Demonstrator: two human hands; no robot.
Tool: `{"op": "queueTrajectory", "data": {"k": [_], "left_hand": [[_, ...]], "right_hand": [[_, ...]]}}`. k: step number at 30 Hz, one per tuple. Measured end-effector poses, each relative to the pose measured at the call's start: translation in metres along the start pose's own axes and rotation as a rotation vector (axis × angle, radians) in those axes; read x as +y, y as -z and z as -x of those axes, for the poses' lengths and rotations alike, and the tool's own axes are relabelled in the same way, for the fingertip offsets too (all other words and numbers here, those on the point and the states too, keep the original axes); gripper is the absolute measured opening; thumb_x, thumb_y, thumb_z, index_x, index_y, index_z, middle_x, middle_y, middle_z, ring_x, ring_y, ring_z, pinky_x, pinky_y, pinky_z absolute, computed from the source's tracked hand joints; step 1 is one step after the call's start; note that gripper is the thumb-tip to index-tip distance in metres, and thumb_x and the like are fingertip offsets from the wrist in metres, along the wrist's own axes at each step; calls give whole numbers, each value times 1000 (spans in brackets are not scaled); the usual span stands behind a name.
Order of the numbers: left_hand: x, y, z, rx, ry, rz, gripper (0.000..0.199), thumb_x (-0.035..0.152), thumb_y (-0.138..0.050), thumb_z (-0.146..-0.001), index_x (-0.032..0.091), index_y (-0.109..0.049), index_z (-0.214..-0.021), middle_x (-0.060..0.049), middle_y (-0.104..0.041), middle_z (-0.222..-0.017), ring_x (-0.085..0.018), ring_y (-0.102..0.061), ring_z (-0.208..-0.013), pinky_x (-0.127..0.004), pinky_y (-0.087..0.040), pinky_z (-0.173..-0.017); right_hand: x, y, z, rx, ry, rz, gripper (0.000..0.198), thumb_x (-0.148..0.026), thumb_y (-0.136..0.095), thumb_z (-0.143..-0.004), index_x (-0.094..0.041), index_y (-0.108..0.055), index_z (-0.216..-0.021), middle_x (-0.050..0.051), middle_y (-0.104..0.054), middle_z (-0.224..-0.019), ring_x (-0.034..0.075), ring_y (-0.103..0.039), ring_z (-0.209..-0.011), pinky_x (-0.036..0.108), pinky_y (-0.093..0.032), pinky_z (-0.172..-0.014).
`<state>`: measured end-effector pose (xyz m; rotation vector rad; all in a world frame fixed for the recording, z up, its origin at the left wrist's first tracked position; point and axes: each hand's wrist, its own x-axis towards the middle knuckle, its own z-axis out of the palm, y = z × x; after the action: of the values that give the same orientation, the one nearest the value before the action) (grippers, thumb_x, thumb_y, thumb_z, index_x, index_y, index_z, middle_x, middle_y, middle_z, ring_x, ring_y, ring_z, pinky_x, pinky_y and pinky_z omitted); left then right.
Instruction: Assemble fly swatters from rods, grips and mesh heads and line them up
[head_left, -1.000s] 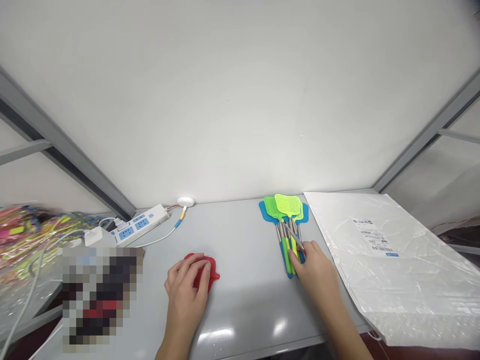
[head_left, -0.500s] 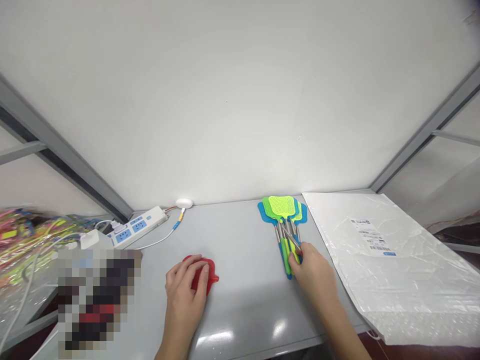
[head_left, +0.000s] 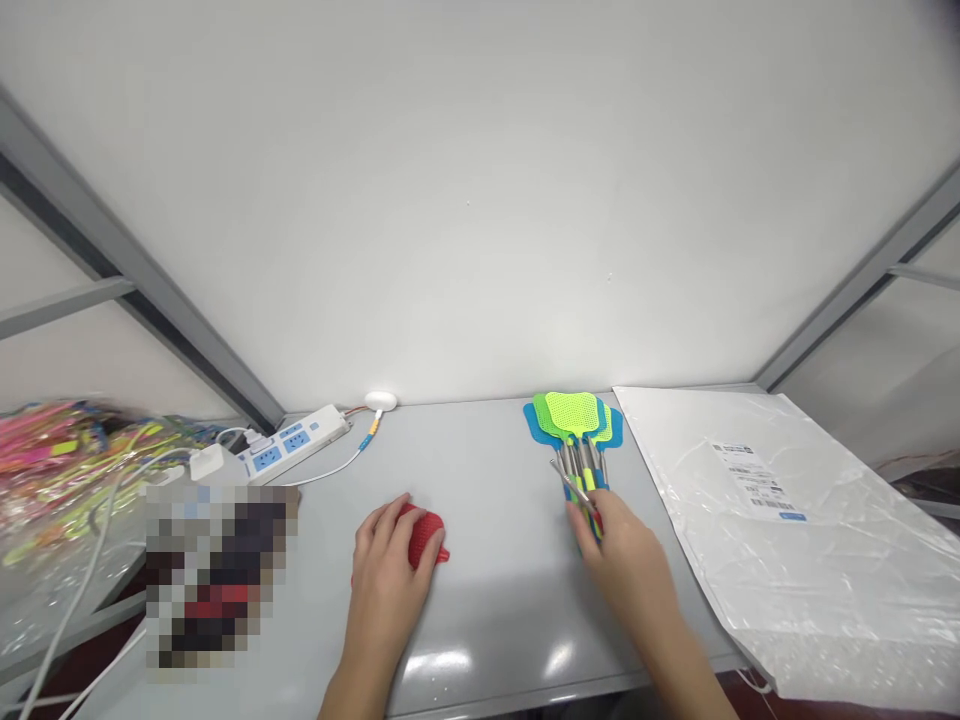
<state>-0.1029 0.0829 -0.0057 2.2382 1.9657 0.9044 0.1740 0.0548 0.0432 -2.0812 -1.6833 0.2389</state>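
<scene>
My left hand (head_left: pixel 394 560) is curled over a red fly swatter head (head_left: pixel 426 538), gripping it at the table surface. Its perforated face and short neck stick out to the right of my thumb. My right hand (head_left: pixel 615 535) is closed on a slim metal swatter handle (head_left: pixel 564 477) whose bare tip slants up to the left; a bit of red shows by my fingers. Just behind it lies a bunch of fly swatters (head_left: pixel 574 413) with lime, green and blue heads, their metal stems towards me. My right hand hides the lower ends of their grips.
A white power strip (head_left: pixel 296 445) with plugs and a small white device (head_left: pixel 381 400) on a cable sit at the back left. Far left is a heap of colourful plastic-wrapped items (head_left: pixel 82 460). A white bubble-wrap package (head_left: pixel 765 560) covers the table's right side.
My right hand has tilted the metal handle so its tip now points further left, over the swatter stems. My left hand keeps hold of the red head. The view has shifted slightly.
</scene>
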Motion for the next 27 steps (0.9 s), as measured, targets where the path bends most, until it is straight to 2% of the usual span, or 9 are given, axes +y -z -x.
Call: {"op": "queueTrajectory", "data": {"k": [6, 9, 13, 27], "left_hand": [[5, 4, 2, -15, 5, 29, 26, 34, -51, -92, 22, -66, -110, -7, -58, -130, -29, -42, -125, -47, -39, -105], [8, 6, 4, -12, 16, 57, 26, 28, -49, -92, 23, -68, -109, -6, -61, -128, -29, -45, -124, -47, -40, -105], [9, 6, 6, -9, 37, 77, 27, 26, -49, -92, 24, -69, -110, -5, -60, -130, -29, -48, -122, -49, -41, -104], [5, 7, 7, -9, 132, 129, 31, 28, -51, -91, 20, -62, -119, -11, -49, -138, -28, -41, -129, -48, -37, -108]], "right_hand": [[-41, -24, 32, -236, 320, 55, 20, -31, -36, -100, -24, -54, -93, 0, -66, -85, 17, -64, -65, 28, -24, -50], [-48, -39, 45, -330, 419, 114, 18, -25, -38, -99, -24, -55, -91, -1, -65, -84, 15, -63, -62, 28, -21, -49], [-47, -47, 49, -338, 453, 110, 18, -26, -39, -99, -26, -56, -93, -1, -64, -83, 15, -64, -65, 28, -22, -49], [-43, -44, 34, -339, 517, 105, 21, -28, -42, -98, -27, -63, -97, -1, -62, -84, 15, -62, -69, 27, -28, -53]]}}
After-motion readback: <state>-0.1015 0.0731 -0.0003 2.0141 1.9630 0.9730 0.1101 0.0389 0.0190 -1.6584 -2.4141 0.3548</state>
